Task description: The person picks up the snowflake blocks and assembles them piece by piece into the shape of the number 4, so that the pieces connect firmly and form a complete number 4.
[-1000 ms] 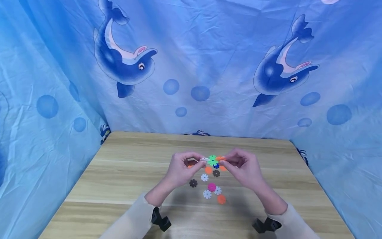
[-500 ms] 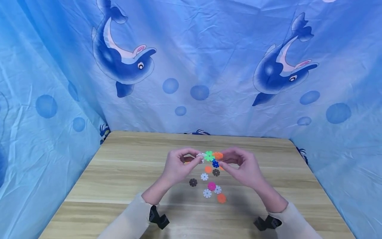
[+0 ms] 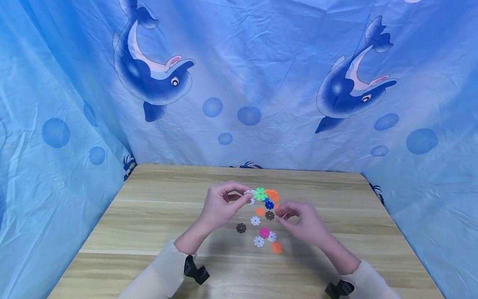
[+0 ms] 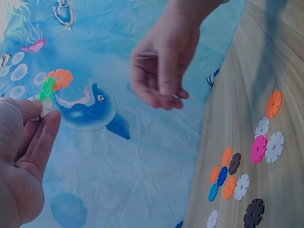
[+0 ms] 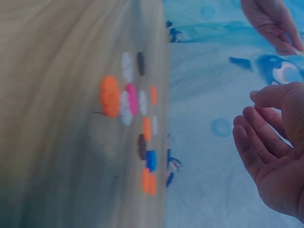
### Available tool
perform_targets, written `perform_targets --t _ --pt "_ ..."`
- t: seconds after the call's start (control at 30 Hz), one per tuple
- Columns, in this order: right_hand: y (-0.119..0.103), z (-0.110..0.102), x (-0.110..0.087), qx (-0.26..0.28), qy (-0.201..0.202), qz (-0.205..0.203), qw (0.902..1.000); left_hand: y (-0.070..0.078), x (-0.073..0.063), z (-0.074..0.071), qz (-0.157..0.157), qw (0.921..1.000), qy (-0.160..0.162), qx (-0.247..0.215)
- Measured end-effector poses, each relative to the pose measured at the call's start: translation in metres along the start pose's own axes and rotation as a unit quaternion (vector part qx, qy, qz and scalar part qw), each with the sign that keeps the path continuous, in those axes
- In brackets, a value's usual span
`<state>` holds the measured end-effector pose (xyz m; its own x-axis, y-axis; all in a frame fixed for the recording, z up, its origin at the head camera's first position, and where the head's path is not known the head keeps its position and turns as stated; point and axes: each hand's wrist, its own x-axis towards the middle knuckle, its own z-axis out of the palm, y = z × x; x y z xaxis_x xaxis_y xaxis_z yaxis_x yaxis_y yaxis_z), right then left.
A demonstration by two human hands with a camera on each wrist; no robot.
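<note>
Up over the table, my left hand (image 3: 220, 205) pinches a white snowflake disc (image 4: 46, 109) between thumb and fingers. A green snowflake disc (image 3: 260, 194) is joined to the white one, and an orange snowflake disc (image 3: 273, 195) to the far side of the green, making a short chain. My right hand (image 3: 304, 222) is apart from the chain, lower and to its right, with loosely bent fingers and nothing between them. Below it in the head view lie a brown disc (image 3: 269, 215) and a dark blue disc (image 3: 269, 205).
More notched discs lie flat on the wooden table (image 3: 149, 232): a pink disc (image 3: 264, 233) near white ones, an orange disc (image 3: 277, 248) nearest me, and a second brown disc (image 3: 241, 228) to the left. A blue dolphin-print curtain (image 3: 231, 74) encloses the table's back and sides.
My right hand has let go of the orange end of the chain and dropped down toward the table. My left hand has shifted slightly left, still holding the white disc.
</note>
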<state>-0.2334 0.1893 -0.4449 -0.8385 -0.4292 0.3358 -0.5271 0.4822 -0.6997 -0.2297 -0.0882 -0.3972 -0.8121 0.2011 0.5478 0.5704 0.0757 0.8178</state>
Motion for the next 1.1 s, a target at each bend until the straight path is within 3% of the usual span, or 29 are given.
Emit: perform_targets --t 0.3,0.53,1.1 --pt "0.010 0.012 -0.009 -0.033 -0.042 0.016 0.9984 0.001 -0.001 0.000 0.004 1.0000 -0.002 0.003" --pt "0.015 0.021 -0.013 -0.067 -0.075 0.056 0.9934 0.002 -0.001 0.000 0.004 1.0000 -0.006 0.002" --pt "0.028 0.043 -0.026 -0.101 -0.122 0.036 0.9867 0.001 -0.003 0.002 0.022 0.9997 -0.011 -0.006"
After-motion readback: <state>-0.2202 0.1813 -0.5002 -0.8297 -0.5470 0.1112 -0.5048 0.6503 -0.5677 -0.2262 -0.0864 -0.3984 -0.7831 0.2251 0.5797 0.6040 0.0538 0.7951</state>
